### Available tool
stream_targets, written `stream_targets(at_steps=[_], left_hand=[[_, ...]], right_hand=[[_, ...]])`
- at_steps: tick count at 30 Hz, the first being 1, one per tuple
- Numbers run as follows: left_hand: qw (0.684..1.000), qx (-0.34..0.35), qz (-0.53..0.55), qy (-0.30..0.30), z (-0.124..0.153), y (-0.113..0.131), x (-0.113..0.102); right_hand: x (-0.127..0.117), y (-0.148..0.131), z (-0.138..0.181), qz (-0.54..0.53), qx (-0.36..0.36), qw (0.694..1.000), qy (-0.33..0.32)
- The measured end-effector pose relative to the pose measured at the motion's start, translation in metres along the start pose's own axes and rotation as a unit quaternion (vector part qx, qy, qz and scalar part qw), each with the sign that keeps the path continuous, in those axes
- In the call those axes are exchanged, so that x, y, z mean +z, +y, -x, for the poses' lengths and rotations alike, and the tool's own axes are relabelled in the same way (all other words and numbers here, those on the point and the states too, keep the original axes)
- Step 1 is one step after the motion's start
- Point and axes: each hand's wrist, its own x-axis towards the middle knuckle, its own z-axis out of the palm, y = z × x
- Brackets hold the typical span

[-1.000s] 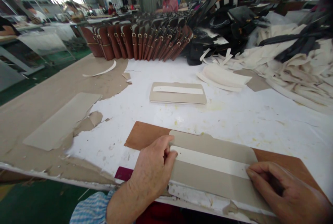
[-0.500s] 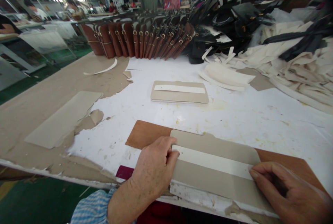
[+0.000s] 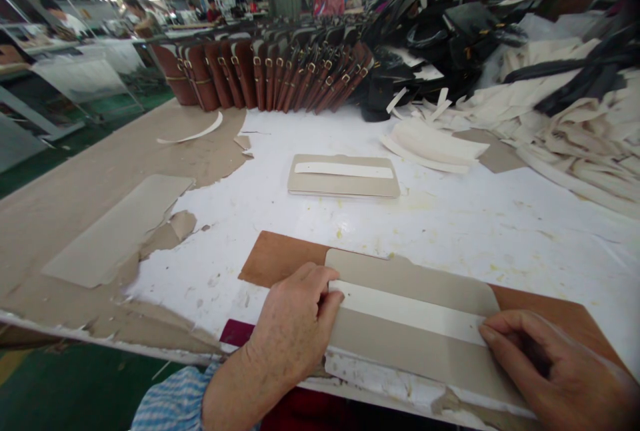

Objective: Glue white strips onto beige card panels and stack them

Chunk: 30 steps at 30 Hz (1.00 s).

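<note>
A long white strip [image 3: 405, 309] lies across a beige panel with rounded corners [image 3: 425, 274] at the table's front edge. My left hand [image 3: 299, 317] pinches the strip's left end between thumb and fingers, resting on the panel's left edge. At the other end, my right hand [image 3: 545, 357] pinches the strip's right tip, with thumb and index finger pressed together. Brown leather-like pieces [image 3: 280, 259] show from beneath the panel on both sides. Small holes mark the strip near each end. A dark magenta piece [image 3: 237, 331] peeks out beside my left wrist.
Farther back lies a similar beige panel [image 3: 345, 184] with a white strip on it. Brown bags with buckles [image 3: 240, 74] stand in a row behind. Black bags [image 3: 465, 37] and cream fabric scraps [image 3: 565, 111] are heaped at right. A grey-beige sheet [image 3: 120, 231] lies left. Co-workers sit beyond.
Both hands keep their pinch on the strip, and the panel stays in place. The view has shifted very slightly; nothing else has visibly moved on the table.
</note>
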Motion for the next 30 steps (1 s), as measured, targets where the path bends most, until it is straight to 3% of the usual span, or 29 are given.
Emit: stream_targets(at_steps=[12, 17, 22, 26, 30], left_hand=[[0.999, -0.027, -0.018, -0.020, -0.002, 0.005, -0.002], [1.000, -0.021, -0.014, -0.006, 0.000, 0.003, 0.000], [0.996, 0.073, -0.041, 0.026, 0.003, 0.001, 0.003], [0.975, 0.161, -0.150, -0.030, 0.002, 0.001, 0.000], [0.952, 0.189, -0.232, -0.069, 0.003, 0.000, -0.004]], right_hand=[[0.002, 0.003, 0.001, -0.007, 0.003, 1.000, 0.003], [0.002, 0.003, 0.002, -0.013, 0.008, 1.000, -0.025], [0.003, -0.007, 0.008, -0.023, -0.033, 0.999, 0.007], [0.007, 0.005, 0.003, 0.002, -0.111, 0.994, 0.020], [0.009, 0.020, -0.006, 0.046, -0.202, 0.978, 0.033]])
